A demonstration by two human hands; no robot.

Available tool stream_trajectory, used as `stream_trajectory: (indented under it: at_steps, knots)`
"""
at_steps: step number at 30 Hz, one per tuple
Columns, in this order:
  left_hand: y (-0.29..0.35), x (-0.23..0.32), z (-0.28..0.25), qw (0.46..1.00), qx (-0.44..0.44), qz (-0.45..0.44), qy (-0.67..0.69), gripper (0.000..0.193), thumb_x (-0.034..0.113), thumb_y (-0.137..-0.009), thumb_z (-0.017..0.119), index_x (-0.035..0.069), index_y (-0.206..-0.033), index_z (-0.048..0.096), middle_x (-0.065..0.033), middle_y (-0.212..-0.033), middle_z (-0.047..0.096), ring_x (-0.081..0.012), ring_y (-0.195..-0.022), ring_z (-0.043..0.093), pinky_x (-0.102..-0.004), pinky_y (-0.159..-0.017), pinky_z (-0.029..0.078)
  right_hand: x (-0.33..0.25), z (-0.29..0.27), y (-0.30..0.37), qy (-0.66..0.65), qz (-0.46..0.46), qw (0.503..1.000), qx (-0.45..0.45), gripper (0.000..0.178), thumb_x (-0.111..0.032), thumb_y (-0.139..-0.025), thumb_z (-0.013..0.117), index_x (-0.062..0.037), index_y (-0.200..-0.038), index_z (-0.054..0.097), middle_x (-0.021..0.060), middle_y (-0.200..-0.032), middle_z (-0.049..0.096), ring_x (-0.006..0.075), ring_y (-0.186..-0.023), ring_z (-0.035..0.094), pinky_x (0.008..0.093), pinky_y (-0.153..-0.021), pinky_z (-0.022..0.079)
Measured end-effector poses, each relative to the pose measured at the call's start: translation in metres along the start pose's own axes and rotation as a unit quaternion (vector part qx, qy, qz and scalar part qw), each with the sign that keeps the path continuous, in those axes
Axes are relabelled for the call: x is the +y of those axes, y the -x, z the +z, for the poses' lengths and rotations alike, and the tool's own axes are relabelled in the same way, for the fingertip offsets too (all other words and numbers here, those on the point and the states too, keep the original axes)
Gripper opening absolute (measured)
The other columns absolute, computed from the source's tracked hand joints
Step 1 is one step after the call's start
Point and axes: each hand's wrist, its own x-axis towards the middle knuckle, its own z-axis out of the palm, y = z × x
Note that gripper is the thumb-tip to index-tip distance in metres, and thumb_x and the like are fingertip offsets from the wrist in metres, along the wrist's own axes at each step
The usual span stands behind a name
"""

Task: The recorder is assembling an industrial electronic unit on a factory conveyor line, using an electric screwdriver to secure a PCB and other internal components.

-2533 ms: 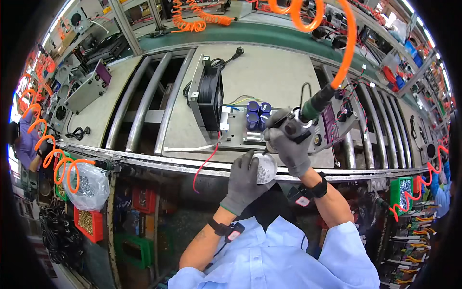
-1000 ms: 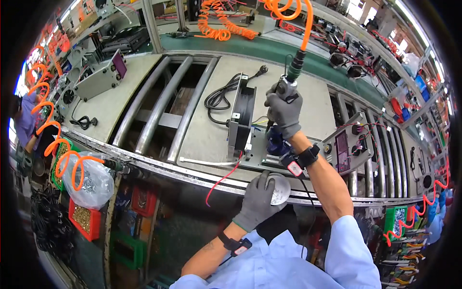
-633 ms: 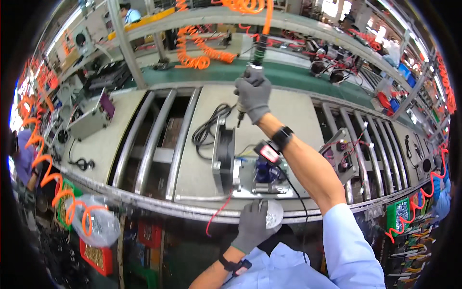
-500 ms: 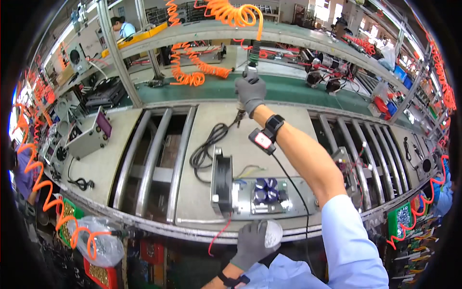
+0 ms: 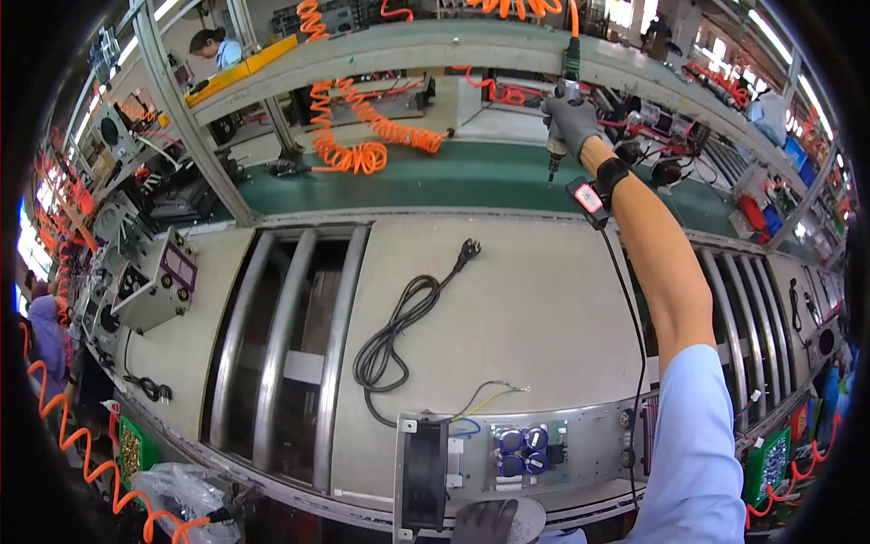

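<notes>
My right hand [image 5: 571,125], in a grey glove, is wrapped round an air screwdriver [image 5: 554,167] that hangs from an orange coiled hose, its bit pointing down above the green belt. At the lower edge my gloved left hand [image 5: 483,523] holds a round white dish [image 5: 527,522], partly cut off by the frame; its contents are too blurred to name. Just beyond it lies a metal chassis [image 5: 589,437] with a black fan [image 5: 422,480] at its left end and a circuit board [image 5: 528,453] bearing several dark blue capacitors. A coiled black power cord [image 5: 399,331] with a plug runs from the fan end.
Steel rollers [image 5: 283,344] flank the pallet board [image 5: 517,308] on the left and right. Another metal unit [image 5: 159,283] stands at left. A green belt [image 5: 435,181] and an overhead shelf [image 5: 399,59] cross behind. Green screw bins [image 5: 770,462] hang at the near edge. A person sits far left.
My right hand has moved to the right and farther away with the screwdriver, off the board to over the belt. The view has shifted, leaving my left hand and the chassis lower in the picture.
</notes>
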Motion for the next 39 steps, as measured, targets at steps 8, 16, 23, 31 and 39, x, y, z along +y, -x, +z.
stream_trajectory:
  at_steps: [8,16,23,31,39]
  knots:
    - [-0.017,0.001,-0.006,1.0,-0.013,0.019,0.021,0.086,0.058,-0.066,0.082,0.008,-0.131,0.057,-0.0143,-0.12,0.059,-0.0321,-0.105,0.06,-0.0495,-0.092,0.047,0.003,0.006,0.05,0.319,0.084,0.944,-0.016,0.045,-0.035,-0.077,0.065,-0.0004,-0.103,0.074,0.0229,-0.105,0.072,0.0362,-0.096,0.071,0.0418,-0.083,0.054]
    - [0.024,0.002,-0.052,0.991,0.13,-0.034,0.012,0.09,0.052,-0.062,0.084,0.003,-0.131,0.053,-0.0199,-0.119,0.053,-0.0384,-0.108,0.051,-0.0512,-0.092,0.042,-0.042,0.059,0.267,0.412,-0.06,0.693,-0.588,0.028,-0.024,-0.078,0.069,-0.0044,-0.096,0.076,0.0076,-0.079,0.073,0.0184,-0.064,0.066,0.0338,-0.06,0.053]
    - [0.148,-0.039,-0.14,0.92,0.263,-0.234,-0.173,0.085,0.04,-0.061,0.084,0.003,-0.13,0.05,-0.0205,-0.115,0.052,-0.0405,-0.105,0.05,-0.0535,-0.092,0.042,0.13,-0.037,0.279,0.364,-0.261,0.726,-0.522,0.031,-0.027,-0.074,0.078,-0.0026,-0.092,0.072,0.0145,-0.084,0.071,0.0294,-0.071,0.063,0.0435,-0.074,0.053]
    - [0.378,-0.083,-0.206,0.64,0.359,-0.56,-0.385,0.082,0.041,-0.065,0.085,0.006,-0.13,0.05,-0.0208,-0.117,0.055,-0.0416,-0.109,0.053,-0.0529,-0.095,0.044,0.085,-0.008,0.338,0.443,-0.273,0.621,-0.586,0.037,-0.019,-0.082,0.069,-0.0097,-0.117,0.066,0.0213,-0.115,0.067,0.0384,-0.105,0.064,0.0465,-0.093,0.051]
    - [0.496,-0.189,-0.254,0.57,0.376,-0.639,-0.354,0.08,0.045,-0.062,0.089,0.006,-0.127,0.06,-0.0206,-0.123,0.063,-0.0384,-0.111,0.061,-0.0508,-0.096,0.05,0.069,0.013,0.358,0.505,-0.221,0.626,-0.552,0.033,-0.032,-0.086,0.07,-0.0055,-0.106,0.072,0.0222,-0.106,0.071,0.0394,-0.095,0.067,0.0455,-0.086,0.054]
